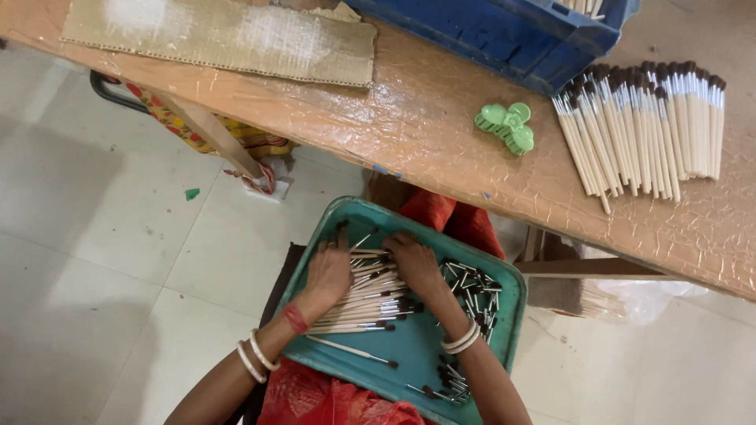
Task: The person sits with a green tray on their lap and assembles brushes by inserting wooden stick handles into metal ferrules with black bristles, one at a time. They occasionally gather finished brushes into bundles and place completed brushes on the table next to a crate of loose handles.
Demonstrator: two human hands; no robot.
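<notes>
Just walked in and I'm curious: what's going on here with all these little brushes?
A person sits with a teal tray on their lap. Both hands rest flat on a pile of small wooden-handled brushes in it: the left hand on the pile's left side, the right hand on its right. Loose metal brush heads lie along the tray's right edge. On the wooden table above lie a neat bundle of finished brushes, a green hair clip, a piece of cardboard and a blue crate.
</notes>
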